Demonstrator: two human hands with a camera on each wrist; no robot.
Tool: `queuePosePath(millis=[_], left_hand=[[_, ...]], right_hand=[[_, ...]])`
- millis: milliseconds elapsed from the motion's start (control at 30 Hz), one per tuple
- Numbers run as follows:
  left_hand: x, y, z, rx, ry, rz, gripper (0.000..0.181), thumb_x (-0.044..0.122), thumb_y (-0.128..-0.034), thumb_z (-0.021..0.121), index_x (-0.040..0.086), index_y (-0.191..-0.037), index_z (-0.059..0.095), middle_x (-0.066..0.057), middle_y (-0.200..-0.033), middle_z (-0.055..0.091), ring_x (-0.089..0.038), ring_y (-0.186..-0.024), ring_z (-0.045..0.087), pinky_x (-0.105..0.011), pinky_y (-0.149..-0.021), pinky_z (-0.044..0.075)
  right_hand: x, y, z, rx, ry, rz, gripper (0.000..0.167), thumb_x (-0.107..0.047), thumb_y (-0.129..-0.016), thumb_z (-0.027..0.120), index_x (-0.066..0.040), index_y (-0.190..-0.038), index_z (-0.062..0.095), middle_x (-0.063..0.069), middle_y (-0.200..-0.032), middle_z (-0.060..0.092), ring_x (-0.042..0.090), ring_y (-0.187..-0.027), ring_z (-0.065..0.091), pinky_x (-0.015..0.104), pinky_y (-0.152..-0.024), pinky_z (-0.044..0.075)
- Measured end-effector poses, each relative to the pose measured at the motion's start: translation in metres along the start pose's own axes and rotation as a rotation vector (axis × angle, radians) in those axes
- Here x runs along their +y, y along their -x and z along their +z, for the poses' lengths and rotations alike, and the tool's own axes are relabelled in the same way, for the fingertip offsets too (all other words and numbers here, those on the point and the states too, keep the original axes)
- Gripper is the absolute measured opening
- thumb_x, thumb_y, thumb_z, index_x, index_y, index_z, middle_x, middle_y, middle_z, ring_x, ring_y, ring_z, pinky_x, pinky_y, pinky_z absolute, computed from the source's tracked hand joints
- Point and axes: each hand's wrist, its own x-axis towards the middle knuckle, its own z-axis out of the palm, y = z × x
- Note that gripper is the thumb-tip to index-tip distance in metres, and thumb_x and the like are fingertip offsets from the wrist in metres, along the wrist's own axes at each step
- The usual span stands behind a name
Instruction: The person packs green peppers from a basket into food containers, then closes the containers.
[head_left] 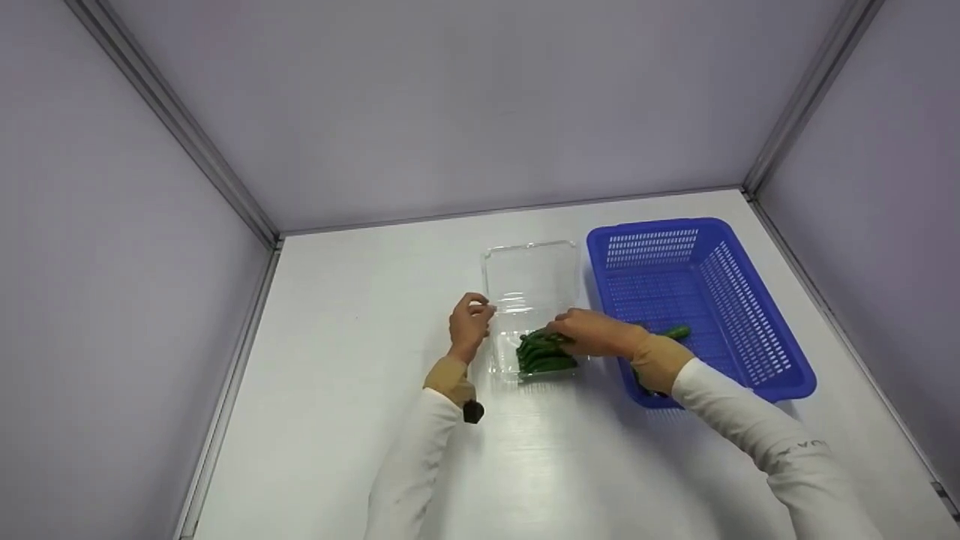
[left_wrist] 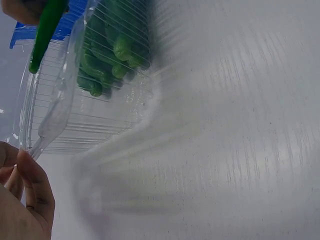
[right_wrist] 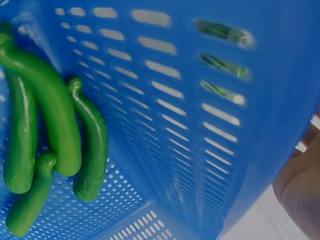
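A clear plastic clamshell box (head_left: pixel 504 358) lies with its lid (head_left: pixel 532 276) folded back, away from the person. Several long green peppers (head_left: pixel 547 364) lie side by side in its right part. My left hand (head_left: pixel 469 330) pinches the left edge of the box near the hinge, between thumb and fingertips. Over the peppers, my right hand (head_left: pixel 596 333) holds another long green pepper (left_wrist: pixel 46 37), pointing down in the left wrist view. The right hand's fingertips are partly hidden. More green peppers (right_wrist: pixel 55 110) lie in the blue basket (right_wrist: pixel 190 200), below the right forearm.
The basket's rim (head_left: pixel 596 259) stands just right of the box, and the right forearm crosses over its near left corner. White table surface (head_left: pixel 360 337) extends to the left. Grey panels (head_left: pixel 487 112) enclose the table at the back and sides.
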Motion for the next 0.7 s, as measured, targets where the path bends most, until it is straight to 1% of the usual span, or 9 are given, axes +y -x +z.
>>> queuePosePath(millis=[133, 233, 333, 400, 500, 600, 700], left_hand=[[-0.0003, 0.0009, -0.0009, -0.012, 0.010, 0.009, 0.012, 0.007, -0.0945, 0.064, 0.003, -0.106, 0.062, -0.014, -0.097, 0.072, -0.045, -0.084, 0.066, -0.022, -0.053, 0.047], [-0.0001, 0.0018, -0.0010, -0.023, 0.014, 0.009, 0.010, 0.007, -0.0951, 0.063, 0.005, -0.105, 0.062, -0.015, -0.099, 0.072, -0.045, -0.086, 0.065, -0.023, -0.054, 0.048], [-0.0011, 0.0013, -0.0001, -0.023, 0.015, 0.001, 0.009, 0.007, -0.0949, 0.063, 0.006, -0.104, 0.062, -0.015, -0.099, 0.072, -0.044, -0.086, 0.066, -0.024, -0.054, 0.049], [-0.0015, 0.0008, 0.0004, -0.022, 0.008, -0.002, 0.009, 0.008, -0.0946, 0.063, 0.006, -0.103, 0.061, -0.015, -0.099, 0.072, -0.043, -0.084, 0.066, -0.023, -0.054, 0.049], [-0.0018, 0.0002, 0.0001, -0.024, 0.003, -0.013, 0.014, 0.009, -0.0945, 0.063, 0.002, -0.107, 0.061, -0.016, -0.099, 0.072, -0.042, -0.082, 0.066, -0.023, -0.054, 0.049], [-0.0012, 0.0004, -0.0007, -0.030, 0.001, -0.021, 0.020, 0.009, -0.0946, 0.063, -0.001, -0.111, 0.060, -0.018, -0.101, 0.071, -0.043, -0.083, 0.065, -0.022, -0.054, 0.048], [-0.0017, -0.0001, -0.0012, -0.026, 0.001, -0.017, 0.019, 0.009, -0.0945, 0.063, -0.001, -0.110, 0.060, -0.019, -0.102, 0.071, -0.042, -0.081, 0.065, -0.022, -0.054, 0.048]], right_hand=[[0.0011, -0.0017, 0.0050, -0.023, 0.008, -0.034, 0.019, 0.009, -0.080, 0.069, 0.002, -0.097, 0.069, 0.011, -0.086, 0.069, 0.023, -0.074, 0.064, 0.038, -0.066, 0.053], [0.0011, -0.0027, 0.0081, -0.027, 0.002, -0.060, 0.017, 0.011, -0.079, 0.070, 0.001, -0.092, 0.070, 0.010, -0.085, 0.070, 0.023, -0.073, 0.065, 0.037, -0.066, 0.054], [0.0009, -0.0027, 0.0097, -0.039, 0.009, -0.064, 0.018, 0.011, -0.079, 0.070, 0.001, -0.094, 0.070, 0.011, -0.088, 0.071, 0.025, -0.077, 0.067, 0.037, -0.069, 0.055], [0.0004, -0.0023, 0.0099, -0.051, 0.012, -0.050, 0.020, 0.011, -0.079, 0.070, 0.001, -0.096, 0.071, 0.011, -0.090, 0.071, 0.026, -0.080, 0.067, 0.037, -0.072, 0.055], [-0.0001, -0.0018, 0.0090, -0.066, 0.012, -0.026, 0.022, 0.011, -0.079, 0.069, 0.002, -0.099, 0.071, 0.012, -0.093, 0.072, 0.028, -0.084, 0.068, 0.039, -0.076, 0.055], [-0.0009, -0.0013, 0.0075, -0.070, 0.005, -0.019, 0.023, 0.012, -0.079, 0.069, 0.001, -0.099, 0.071, 0.012, -0.092, 0.071, 0.028, -0.083, 0.067, 0.039, -0.075, 0.055], [-0.0013, -0.0011, 0.0056, -0.066, -0.004, -0.016, 0.022, 0.011, -0.079, 0.070, 0.001, -0.099, 0.071, 0.012, -0.092, 0.071, 0.027, -0.084, 0.066, 0.040, -0.076, 0.054]])
